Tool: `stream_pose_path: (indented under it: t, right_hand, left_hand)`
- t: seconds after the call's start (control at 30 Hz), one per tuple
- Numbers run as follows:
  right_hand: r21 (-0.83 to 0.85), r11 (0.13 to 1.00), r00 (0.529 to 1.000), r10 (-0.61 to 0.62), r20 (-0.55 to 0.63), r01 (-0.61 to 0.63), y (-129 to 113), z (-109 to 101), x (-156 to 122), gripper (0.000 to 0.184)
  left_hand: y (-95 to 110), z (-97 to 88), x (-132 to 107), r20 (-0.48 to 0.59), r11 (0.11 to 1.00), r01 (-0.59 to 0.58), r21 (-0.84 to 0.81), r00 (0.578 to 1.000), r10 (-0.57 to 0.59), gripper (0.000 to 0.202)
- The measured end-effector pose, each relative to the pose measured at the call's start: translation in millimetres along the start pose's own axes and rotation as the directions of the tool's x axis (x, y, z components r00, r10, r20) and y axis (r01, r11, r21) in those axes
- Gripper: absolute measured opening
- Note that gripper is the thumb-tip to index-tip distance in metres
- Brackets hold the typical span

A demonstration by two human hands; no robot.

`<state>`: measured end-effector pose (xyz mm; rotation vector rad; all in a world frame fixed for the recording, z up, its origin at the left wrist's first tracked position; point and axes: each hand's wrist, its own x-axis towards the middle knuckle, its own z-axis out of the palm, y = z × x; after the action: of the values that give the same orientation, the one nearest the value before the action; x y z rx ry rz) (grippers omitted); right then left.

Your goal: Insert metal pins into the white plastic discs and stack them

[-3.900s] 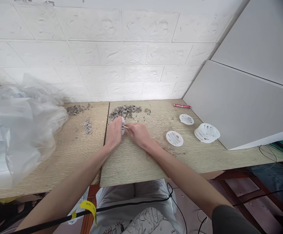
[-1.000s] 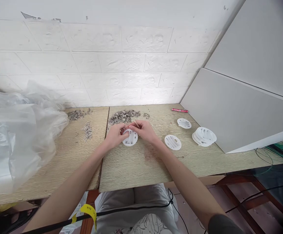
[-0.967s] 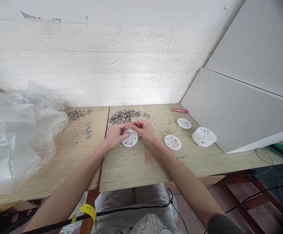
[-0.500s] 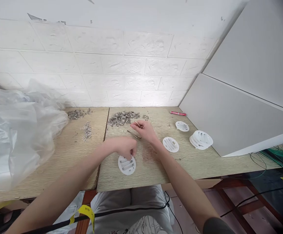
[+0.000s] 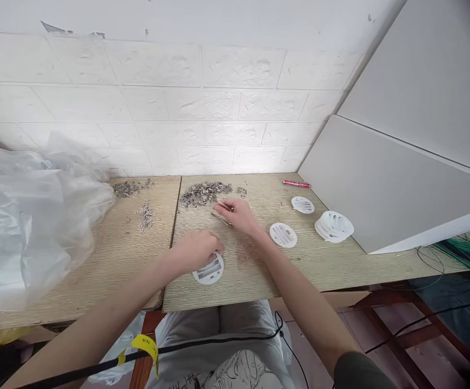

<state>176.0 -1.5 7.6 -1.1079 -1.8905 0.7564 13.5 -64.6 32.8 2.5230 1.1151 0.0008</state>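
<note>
My left hand is closed on the far edge of a round white plastic piece. That piece lies on the table and has long slots with small metal bits in them; my fingers hide its upper part. Farther forward, my right hand is pinched, thumb and fingers together, just in front of a pile of small metal pieces. Something thin and pale shows between its fingers, too small to name. A thin brass-coloured tool lies on the table beside the right hand, partly covered by it.
More round white pieces lie to the right, several in a stack. A red pen is near the grey panel. Small metal heaps and a large plastic bag are on the left. A black cable crosses my lap.
My left hand and the round white piece have shifted slightly left and turned, so its slots now lie at another angle. My right hand has barely moved.
</note>
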Motion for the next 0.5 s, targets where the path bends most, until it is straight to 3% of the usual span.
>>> stream_pose_path:
  t: [0.1, 0.3, 0.4, 0.5]
  right_hand:
    - [0.007, 1.0, 1.0, 0.009, 0.026, -0.009, -4.7, -0.4, -1.0, 0.038]
    - [0.009, 1.0, 0.998, 0.004, 0.056, -0.004, -4.7, -1.0, -1.9, 0.04]
    - [0.008, 1.0, 1.0, -0.003, 0.027, 0.003, -0.6, -1.9, -0.9, 0.041]
    - [0.037, 0.999, 1.0, -0.014, -0.013, 0.015, 3.0, -3.5, 0.6, 0.042]
  left_hand:
    - [5.6, -2.5, -8.6, 0.036, 0.995, -0.005, 0.102, 0.999, 0.002, 0.028]
    - [0.5, 4.2, -10.3, 0.003, 0.997, -0.029, 0.072, 1.0, 0.029, 0.026]
    - [-9.1, 9.5, -13.5, -0.047, 0.998, -0.051, -0.03, 0.998, 0.049, 0.026]
    - [-18.5, 6.8, -14.9, -0.096, 0.947, -0.139, -0.29, 0.989, 0.115, 0.019]
